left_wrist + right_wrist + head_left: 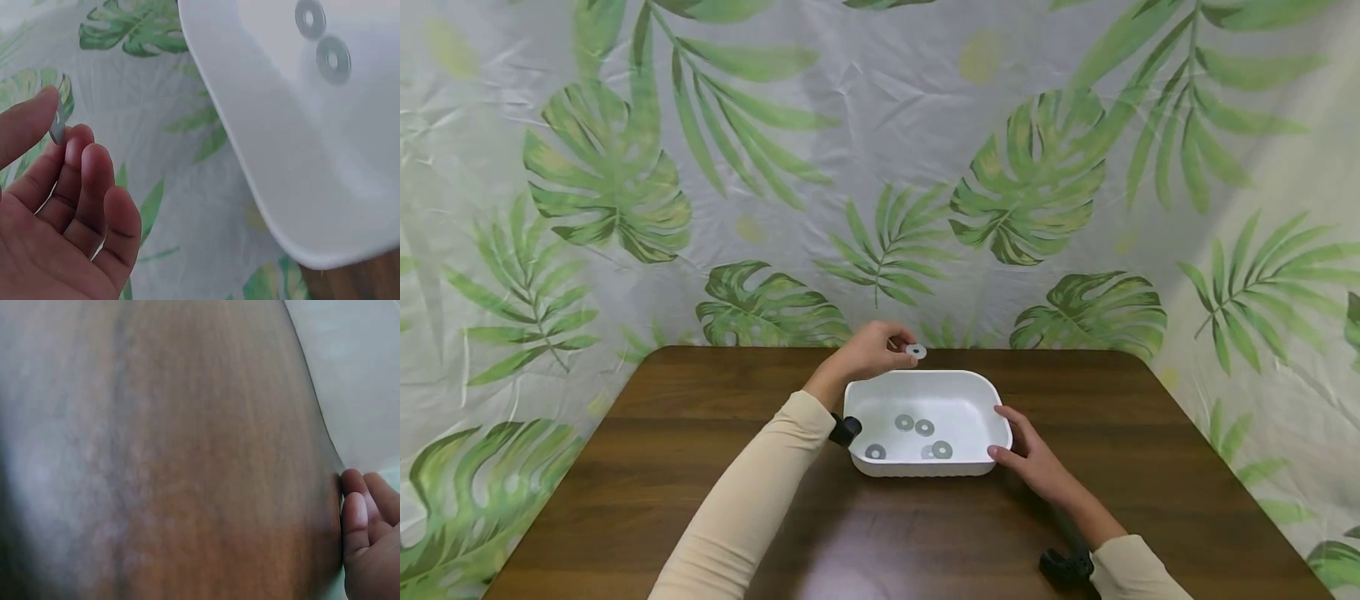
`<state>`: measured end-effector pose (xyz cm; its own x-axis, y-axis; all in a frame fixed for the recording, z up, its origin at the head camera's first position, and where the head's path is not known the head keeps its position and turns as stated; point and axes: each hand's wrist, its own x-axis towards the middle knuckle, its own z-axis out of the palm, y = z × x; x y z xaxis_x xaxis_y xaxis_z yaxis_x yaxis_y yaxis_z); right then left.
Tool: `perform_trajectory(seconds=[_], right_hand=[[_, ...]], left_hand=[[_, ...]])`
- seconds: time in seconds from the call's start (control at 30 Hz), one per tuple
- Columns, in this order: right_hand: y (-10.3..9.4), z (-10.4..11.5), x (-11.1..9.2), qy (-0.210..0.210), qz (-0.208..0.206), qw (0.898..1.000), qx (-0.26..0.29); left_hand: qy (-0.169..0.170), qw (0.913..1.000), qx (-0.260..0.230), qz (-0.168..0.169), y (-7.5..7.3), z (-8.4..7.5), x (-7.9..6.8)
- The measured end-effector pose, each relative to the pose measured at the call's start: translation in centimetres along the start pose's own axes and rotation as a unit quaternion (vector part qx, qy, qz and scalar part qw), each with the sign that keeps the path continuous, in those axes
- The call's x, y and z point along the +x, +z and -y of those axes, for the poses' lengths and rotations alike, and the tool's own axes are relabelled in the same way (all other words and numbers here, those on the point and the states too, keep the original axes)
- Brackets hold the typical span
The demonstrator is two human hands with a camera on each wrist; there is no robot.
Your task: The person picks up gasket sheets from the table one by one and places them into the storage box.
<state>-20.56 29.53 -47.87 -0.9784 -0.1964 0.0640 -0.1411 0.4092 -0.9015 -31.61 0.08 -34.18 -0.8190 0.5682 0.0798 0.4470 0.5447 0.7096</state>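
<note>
Containing perhaps five washers: one tub.

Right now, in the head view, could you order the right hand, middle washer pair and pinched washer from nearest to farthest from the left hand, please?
1. Pinched washer, in the left hand
2. Middle washer pair, inside the bin
3. Right hand, at bin's right end

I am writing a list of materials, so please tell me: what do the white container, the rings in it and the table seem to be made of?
White container: probably plastic, glossy; smooth walls with soft highlights, though ceramic is possible.
Rings: perhaps metal; flat, grey, with a slight sheen.
Table: wood or wood-look laminate, glossy; brown grain and a bright reflection show.
</note>
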Motion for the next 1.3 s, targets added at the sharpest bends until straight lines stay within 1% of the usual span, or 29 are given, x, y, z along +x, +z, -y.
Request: perform_trajectory(seconds=[0.23, 0.4, 0.6, 0.93, 1.2, 1.3], right_hand=[[0.0, 0.3, -0.1, 0.010, 0.002, 1.000, -0.016], [0.0, 0.2, 0.0, 0.015, 0.001, 1.000, -0.019], [-0.1, 0.0, 0.0, 0.021, 0.000, 1.000, -0.020], [-0.1, -0.2, 0.1, 0.020, 0.001, 1.000, -0.021], [-0.2, -0.2, 0.2, 0.020, 0.004, 1.000, -0.017], [0.0, -0.2, 0.0, 0.019, 0.002, 1.000, -0.017]], left_hand=[[0.014, 0.9997, -0.020, -0.001, 3.1, -0.7, 0.6], [0.019, 0.9992, -0.035, -0.002, 4.3, -1.0, 0.6], [0.020, 0.9987, -0.046, -0.004, 4.7, -1.1, 0.7], [0.019, 0.9982, -0.056, -0.008, 5.0, -1.4, 1.0], [0.024, 0.9977, -0.063, -0.003, 5.4, -1.9, 1.2], [0.019, 0.9978, -0.064, 0.003, 5.6, -1.9, 1.2]])
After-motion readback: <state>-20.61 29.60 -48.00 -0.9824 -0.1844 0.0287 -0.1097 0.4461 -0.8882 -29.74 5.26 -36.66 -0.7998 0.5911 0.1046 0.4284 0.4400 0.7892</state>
